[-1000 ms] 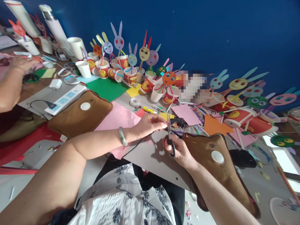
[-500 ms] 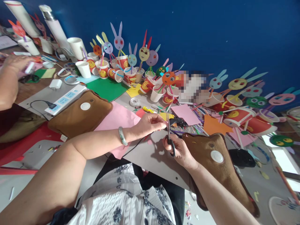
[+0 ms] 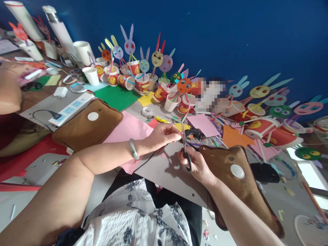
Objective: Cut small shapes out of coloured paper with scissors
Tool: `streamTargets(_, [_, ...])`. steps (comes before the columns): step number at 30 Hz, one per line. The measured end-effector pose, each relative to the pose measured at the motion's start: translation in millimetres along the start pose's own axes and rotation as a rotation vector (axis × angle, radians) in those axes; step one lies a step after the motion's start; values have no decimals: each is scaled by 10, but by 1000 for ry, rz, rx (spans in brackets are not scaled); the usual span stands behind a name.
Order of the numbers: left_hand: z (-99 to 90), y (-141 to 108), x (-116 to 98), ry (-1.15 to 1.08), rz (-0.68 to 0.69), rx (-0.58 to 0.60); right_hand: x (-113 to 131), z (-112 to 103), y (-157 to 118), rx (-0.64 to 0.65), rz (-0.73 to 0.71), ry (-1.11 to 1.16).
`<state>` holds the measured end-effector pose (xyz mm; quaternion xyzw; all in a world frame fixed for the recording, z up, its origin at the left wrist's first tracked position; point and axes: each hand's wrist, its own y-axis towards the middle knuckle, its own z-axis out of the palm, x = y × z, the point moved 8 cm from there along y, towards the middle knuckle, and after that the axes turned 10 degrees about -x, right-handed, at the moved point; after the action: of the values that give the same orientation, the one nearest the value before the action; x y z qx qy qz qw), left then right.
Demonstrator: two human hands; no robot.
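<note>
My right hand (image 3: 196, 163) is closed round the black handles of a pair of scissors (image 3: 186, 155), whose blades point up and away from me. Just left of the blades, my left hand (image 3: 164, 136) pinches with thumb and forefinger. What sits in that pinch is too small to make out. A bracelet circles my left wrist. Beneath the left forearm lies a sheet of pink paper (image 3: 130, 133), and a small pink scrap (image 3: 163, 155) rests on the grey table below my hands.
Brown cushion-like pads (image 3: 235, 160) flank my arms. Paper cups with rabbit-faced paper figures (image 3: 157, 58) line the blue wall. A power strip (image 3: 73, 108) and green paper (image 3: 118, 96) lie at left. A co-worker's blurred arm (image 3: 10, 89) reaches in at far left.
The co-worker's arm at far left has shifted left and down. My own hands and the scissors stay almost where they were.
</note>
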<state>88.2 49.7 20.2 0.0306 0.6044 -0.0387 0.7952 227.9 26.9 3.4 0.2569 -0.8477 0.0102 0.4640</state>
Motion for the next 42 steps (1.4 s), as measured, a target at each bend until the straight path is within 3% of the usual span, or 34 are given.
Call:
streamTargets(19, [-25, 8, -10, 24, 59, -38, 0, -17, -3, -16, 11, -24])
streamTargets(42, [-11, 32, 53, -10, 10, -33, -1, -11, 2, -5, 2, -27])
